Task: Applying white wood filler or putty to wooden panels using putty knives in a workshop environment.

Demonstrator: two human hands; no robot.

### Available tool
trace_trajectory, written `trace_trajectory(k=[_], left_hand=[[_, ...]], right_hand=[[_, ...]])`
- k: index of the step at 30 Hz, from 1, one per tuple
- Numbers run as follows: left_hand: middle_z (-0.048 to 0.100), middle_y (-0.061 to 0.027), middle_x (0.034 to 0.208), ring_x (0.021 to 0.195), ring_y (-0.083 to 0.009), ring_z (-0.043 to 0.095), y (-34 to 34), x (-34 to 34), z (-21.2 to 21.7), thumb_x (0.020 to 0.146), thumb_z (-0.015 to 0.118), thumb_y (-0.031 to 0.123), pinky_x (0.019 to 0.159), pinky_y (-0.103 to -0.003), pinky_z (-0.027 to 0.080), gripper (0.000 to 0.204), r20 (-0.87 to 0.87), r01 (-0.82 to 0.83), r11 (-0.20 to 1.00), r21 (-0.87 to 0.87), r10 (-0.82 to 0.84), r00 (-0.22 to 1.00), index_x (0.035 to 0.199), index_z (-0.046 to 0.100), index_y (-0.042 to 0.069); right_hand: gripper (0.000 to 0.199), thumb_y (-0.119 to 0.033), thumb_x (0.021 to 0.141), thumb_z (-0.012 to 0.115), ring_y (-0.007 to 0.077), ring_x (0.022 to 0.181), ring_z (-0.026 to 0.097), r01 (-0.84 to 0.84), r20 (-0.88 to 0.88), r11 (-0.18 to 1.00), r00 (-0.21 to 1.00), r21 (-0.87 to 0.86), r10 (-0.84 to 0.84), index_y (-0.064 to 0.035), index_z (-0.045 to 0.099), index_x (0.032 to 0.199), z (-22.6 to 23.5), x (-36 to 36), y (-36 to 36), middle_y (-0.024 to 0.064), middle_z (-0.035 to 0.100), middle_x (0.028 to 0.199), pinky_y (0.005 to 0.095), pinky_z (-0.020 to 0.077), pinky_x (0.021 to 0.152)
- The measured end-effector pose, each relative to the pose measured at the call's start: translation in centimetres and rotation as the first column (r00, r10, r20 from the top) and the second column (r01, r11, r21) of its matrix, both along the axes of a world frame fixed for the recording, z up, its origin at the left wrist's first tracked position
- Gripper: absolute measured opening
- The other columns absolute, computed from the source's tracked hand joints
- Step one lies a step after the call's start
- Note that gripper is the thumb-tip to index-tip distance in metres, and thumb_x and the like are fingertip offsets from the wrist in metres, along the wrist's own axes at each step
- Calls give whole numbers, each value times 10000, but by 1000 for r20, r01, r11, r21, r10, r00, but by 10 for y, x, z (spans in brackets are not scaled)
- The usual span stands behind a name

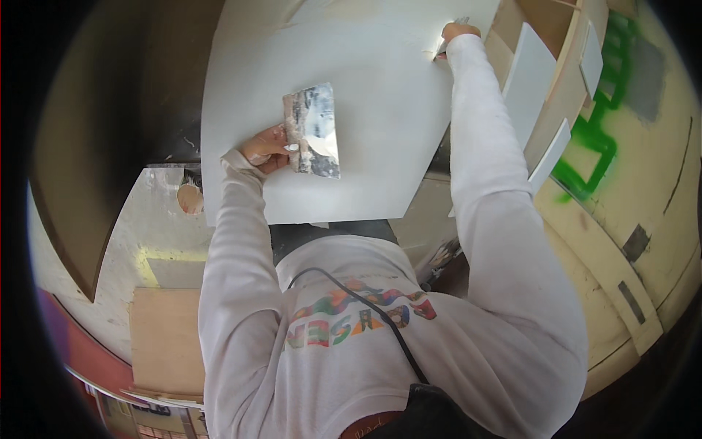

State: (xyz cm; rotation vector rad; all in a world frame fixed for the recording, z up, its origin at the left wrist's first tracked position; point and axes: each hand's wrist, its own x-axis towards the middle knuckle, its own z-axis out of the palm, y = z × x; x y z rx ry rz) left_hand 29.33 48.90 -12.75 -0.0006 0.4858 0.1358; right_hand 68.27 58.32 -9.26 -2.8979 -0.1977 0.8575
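Observation:
My left hand [268,148] grips a wide putty knife [316,135], its metal blade smeared with pale filler and dark stains. The knife is held over a large white panel [380,132] in front of me. Farther off on the right, my right hand [459,33] is closed round a small putty knife [440,48], mostly covered by the fingers. Its blade is at the panel's surface, beside a small pale mark; whether it touches, I cannot tell.
Right of the panel stands a wooden frame [567,66] with white boards [531,64] attached. Beyond it lies a cream surface with green spray paint [589,157]. A dark brown board [80,219] and a tan wooden sheet [167,333] are on the left. A dark cable [365,307] hangs across my shirt.

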Motion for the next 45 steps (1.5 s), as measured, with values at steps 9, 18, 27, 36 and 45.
trace_trajectory(k=[9,18,27,36,45], left_hand=[[485,-98,1094,1023,-195,470,3,4,2,681,510,-72,904,-330,358,534,88,-16,1000,-16,18,996,1179,335,15],[526,-57,1016,888,-164,538,-16,8,-12,721,510,-31,777,-285,446,455,30,-56,986,156,52,998,1145,368,57],[517,-40,1030,887,-113,507,-71,-46,19,758,519,24,750,-257,441,445,-150,135,916,378,-84,985,1169,350,50],[557,-47,948,846,-146,543,-31,-25,30,709,557,15,759,-285,446,377,-93,-28,972,232,50,994,1070,450,34],[542,-88,994,948,-196,515,-24,19,-12,691,583,46,846,-343,399,439,10,30,977,213,-33,999,1097,419,10]], right_hand=[[327,-138,663,480,301,875,559,-475,32,879,879,-25,476,44,540,929,46,-118,63,210,562,955,329,434,772],[331,-172,685,468,285,916,540,-872,-30,480,485,-100,874,-17,569,960,34,-205,87,157,565,991,322,414,807],[308,-141,670,456,313,891,537,-989,-190,-25,4,-147,982,-37,589,927,54,-258,43,172,569,952,340,426,788],[291,-158,704,526,239,762,568,-800,4,535,557,272,831,-66,582,975,103,-121,-81,152,599,839,294,427,725],[371,-7,686,478,247,980,516,-803,453,440,592,403,666,-100,555,1037,14,28,-166,118,544,1050,289,385,863]])
